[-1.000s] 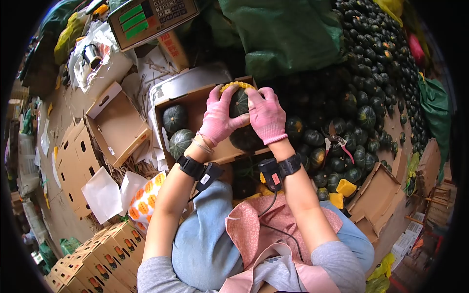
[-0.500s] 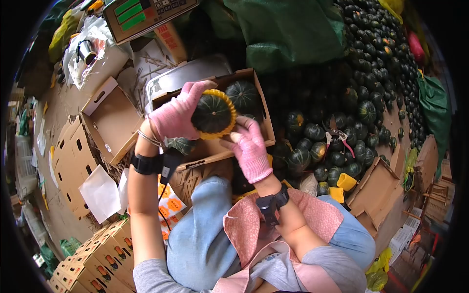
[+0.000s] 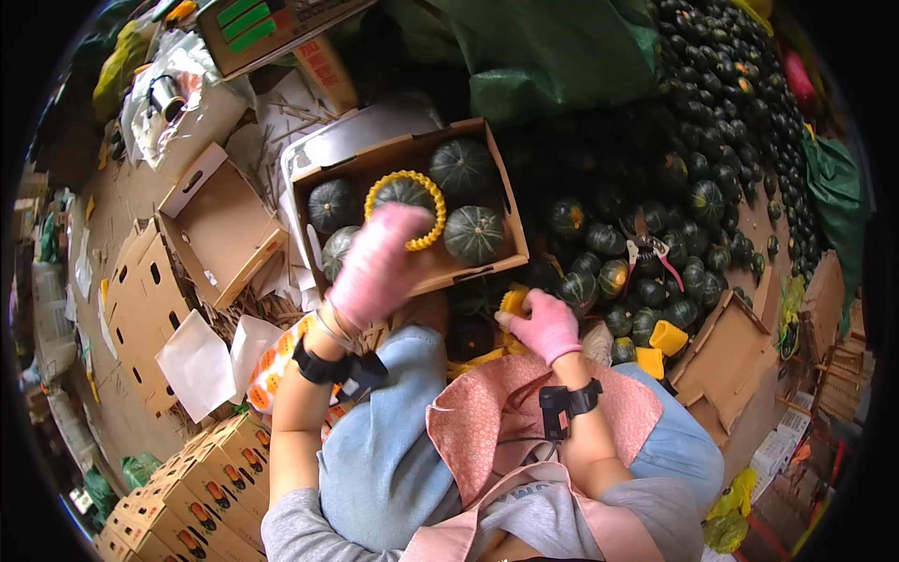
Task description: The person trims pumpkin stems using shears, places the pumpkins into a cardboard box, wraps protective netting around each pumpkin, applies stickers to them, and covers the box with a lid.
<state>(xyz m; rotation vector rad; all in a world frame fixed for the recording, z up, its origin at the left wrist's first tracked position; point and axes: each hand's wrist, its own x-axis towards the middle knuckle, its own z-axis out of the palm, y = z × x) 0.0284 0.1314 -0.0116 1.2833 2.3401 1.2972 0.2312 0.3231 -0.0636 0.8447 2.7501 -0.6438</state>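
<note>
head view: five dark green squashes (image 3: 473,234) are in the cardboard box (image 3: 517,225), which rests on a metal pan (image 3: 401,110). the middle one (image 3: 401,191) is circled by a yellow ring of netting (image 3: 441,210); the other four show none, so just one seems to be sleeved. the left hand (image 3: 379,267), gloved in pink and blurred, is over the box's near side, overlapping that ringed squash in view; whether its fingers touch or grasp anything, i cannot tell. outside the box, near its close edge, the right hand (image 3: 548,326) appears to pinch a piece of yellow netting (image 3: 512,300) at its fingertips. shears (image 3: 644,251) lie on the squash pile (image 3: 693,239) to the right.
</note>
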